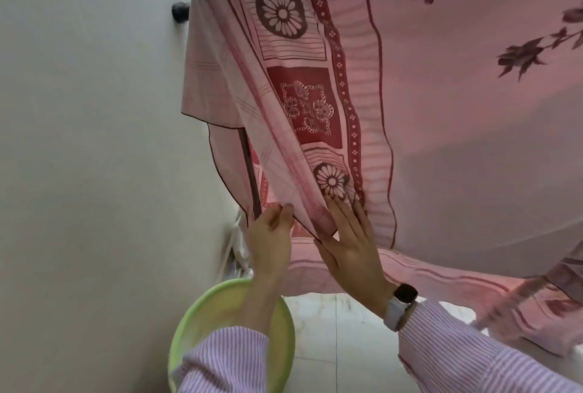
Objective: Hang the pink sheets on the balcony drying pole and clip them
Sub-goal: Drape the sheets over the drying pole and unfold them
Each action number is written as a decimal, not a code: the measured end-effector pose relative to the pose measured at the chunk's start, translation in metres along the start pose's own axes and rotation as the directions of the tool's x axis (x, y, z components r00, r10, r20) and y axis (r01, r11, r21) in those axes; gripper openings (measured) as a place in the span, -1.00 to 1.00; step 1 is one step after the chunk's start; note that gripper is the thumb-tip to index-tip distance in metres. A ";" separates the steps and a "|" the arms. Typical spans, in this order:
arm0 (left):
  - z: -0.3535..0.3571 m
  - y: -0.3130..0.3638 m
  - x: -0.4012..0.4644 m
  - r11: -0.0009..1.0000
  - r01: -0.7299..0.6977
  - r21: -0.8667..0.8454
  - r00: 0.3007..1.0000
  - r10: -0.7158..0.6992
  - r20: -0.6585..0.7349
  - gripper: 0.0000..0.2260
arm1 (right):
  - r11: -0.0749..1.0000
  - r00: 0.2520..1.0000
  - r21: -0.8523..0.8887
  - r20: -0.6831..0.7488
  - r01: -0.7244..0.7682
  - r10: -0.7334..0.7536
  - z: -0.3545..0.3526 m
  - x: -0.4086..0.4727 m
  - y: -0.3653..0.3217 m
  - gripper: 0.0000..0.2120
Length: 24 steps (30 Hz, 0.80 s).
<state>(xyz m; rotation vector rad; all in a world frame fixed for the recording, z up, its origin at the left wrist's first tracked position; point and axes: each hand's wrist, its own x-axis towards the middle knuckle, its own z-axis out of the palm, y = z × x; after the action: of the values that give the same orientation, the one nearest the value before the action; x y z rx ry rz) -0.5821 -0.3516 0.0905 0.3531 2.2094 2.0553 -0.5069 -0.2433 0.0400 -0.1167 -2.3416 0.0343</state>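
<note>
While the green basin (202, 323) waits on the floor below, left hand (271, 235) pinches the pink sheet (315, 102) at its lower hem, likely to draw it straight; right hand (350, 241), fingers flat and released, smooths it. Sheet already draped overhead; no clips visible.

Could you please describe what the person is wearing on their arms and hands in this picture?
Both arms are in long sleeves of white fabric with fine pink stripes, the left sleeve and right sleeve alike. The right wrist carries a smartwatch with a dark rounded-square face on a white band. The left hand and right hand are bare, with no gloves.
</note>
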 end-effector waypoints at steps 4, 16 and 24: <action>-0.005 -0.009 -0.008 0.979 0.087 -0.186 0.989 -0.107 -0.102 -0.84 | 0.999 1.000 -0.054 0.028 0.001 0.001 -0.018 -0.014 0.010 -0.77; 0.024 0.025 -0.081 0.908 0.050 -0.416 0.996 -0.016 0.084 -0.76 | 0.903 0.925 0.278 0.290 -0.328 0.247 -0.103 -0.023 0.063 -0.59; 0.049 0.043 -0.111 0.989 -0.105 -0.104 0.967 0.077 -0.243 -0.74 | 0.977 0.965 0.036 0.167 -0.210 0.201 -0.132 0.004 0.086 -0.54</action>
<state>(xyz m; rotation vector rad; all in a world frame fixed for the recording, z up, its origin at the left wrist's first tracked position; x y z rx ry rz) -0.4590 -0.3285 0.1201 0.2095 2.2242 2.3775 -0.4088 -0.1586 0.1300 -0.3418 -2.4797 0.2161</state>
